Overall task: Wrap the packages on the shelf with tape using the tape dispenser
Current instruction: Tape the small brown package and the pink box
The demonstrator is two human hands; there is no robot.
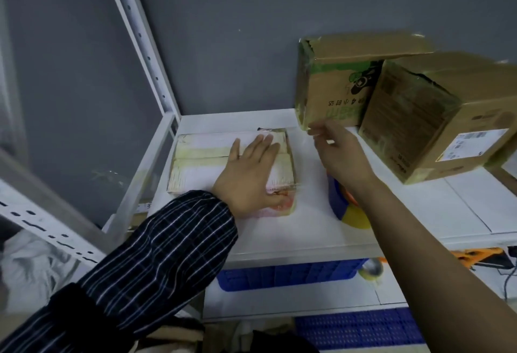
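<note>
Under my left hand (249, 173) the flat package (201, 162) is paper, slick with glossy, yellowish tape. The nearer cardboard box (419, 129) is matt brown, shiny where taped. The shelf (307, 229) is smooth white painted metal, and my sleeve (167, 246) is woven checked cloth.

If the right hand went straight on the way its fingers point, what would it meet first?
Most likely the lower left corner of the green-printed box; the right hand reaches just short of it. The hand is blurred, so depth is unsure.
</note>
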